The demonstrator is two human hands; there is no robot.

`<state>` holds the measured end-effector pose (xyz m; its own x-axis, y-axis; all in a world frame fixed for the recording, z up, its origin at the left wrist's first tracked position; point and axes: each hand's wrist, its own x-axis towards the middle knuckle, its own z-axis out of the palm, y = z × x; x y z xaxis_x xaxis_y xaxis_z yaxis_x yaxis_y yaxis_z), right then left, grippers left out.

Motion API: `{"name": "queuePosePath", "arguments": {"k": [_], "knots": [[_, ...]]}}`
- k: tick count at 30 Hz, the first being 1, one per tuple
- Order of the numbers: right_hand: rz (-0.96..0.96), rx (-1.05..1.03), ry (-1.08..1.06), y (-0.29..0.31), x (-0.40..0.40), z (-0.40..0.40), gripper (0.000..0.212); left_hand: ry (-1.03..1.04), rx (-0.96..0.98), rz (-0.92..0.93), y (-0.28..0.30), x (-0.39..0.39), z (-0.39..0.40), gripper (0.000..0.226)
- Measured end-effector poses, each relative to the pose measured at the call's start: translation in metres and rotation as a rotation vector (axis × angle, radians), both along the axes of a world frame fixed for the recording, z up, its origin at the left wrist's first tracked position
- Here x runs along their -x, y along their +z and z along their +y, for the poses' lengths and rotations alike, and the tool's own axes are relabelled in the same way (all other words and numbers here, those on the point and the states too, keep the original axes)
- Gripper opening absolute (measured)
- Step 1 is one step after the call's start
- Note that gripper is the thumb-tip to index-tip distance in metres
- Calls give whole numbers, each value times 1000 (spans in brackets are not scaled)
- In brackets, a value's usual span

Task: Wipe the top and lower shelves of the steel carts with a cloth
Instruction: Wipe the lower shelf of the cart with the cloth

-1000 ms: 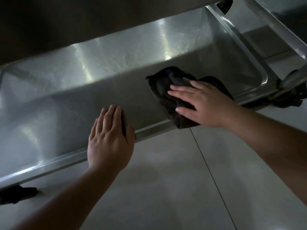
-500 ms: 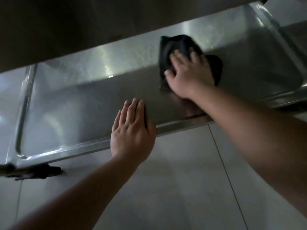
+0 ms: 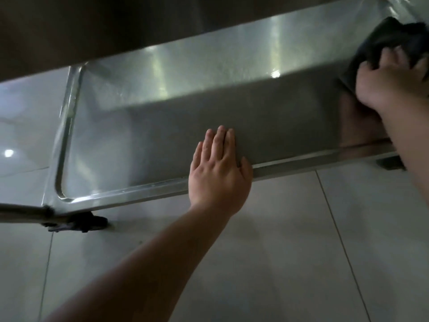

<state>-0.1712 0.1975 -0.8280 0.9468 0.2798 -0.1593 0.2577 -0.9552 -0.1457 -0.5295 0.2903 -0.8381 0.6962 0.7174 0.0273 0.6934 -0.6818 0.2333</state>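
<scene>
1. I see the cart's lower steel shelf (image 3: 185, 108) stretching left to right, low over a pale tiled floor (image 3: 278, 252).
2. My left hand (image 3: 218, 173) lies flat, fingers straight and together, on the shelf's near rim, holding nothing.
3. My right hand (image 3: 390, 82), at the far right, grips a dark cloth (image 3: 385, 40) with curled fingers, pressing it on the shelf.
4. The cloth is well apart from the left hand.
5. A dark caster (image 3: 79, 223) sits under the near-left corner.

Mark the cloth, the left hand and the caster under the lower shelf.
cloth (image 3: 380, 44), head view, dark bunched fabric above the right hand's fingers.
left hand (image 3: 219, 175), head view, back of the hand lying flat over the shelf's front rim.
caster (image 3: 81, 223), head view, dark wheel housing under the shelf's left corner.
</scene>
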Motion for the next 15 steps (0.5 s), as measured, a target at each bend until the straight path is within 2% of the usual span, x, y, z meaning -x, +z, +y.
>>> {"name": "queuePosePath", "arguments": {"k": [1, 3, 6, 9, 10, 12, 13, 15], "knots": [[9, 1, -13, 3, 14, 23, 80, 1, 7, -2, -1, -1, 0, 70], [32, -9, 118, 7, 56, 74, 76, -1, 22, -5, -1, 0, 0, 71], [33, -11, 533, 11, 136, 141, 68, 0, 52, -2, 0, 1, -1, 70], [63, -28, 967, 15, 196, 172, 62, -46, 179, -35, 11, 1, 6, 66], [66, -38, 1038, 16, 204, 171, 60, -66, 217, -42, 17, 5, 11, 62], [68, -79, 1085, 13, 205, 160, 59, -68, 174, -51, 26, 24, 24, 44], [61, -79, 1098, 14, 202, 149, 59, -36, 124, -50, 28, 37, 33, 35], [64, -46, 1117, 16, 194, 117, 62, 73, 69, -44, 29, 70, 56, 32]]}}
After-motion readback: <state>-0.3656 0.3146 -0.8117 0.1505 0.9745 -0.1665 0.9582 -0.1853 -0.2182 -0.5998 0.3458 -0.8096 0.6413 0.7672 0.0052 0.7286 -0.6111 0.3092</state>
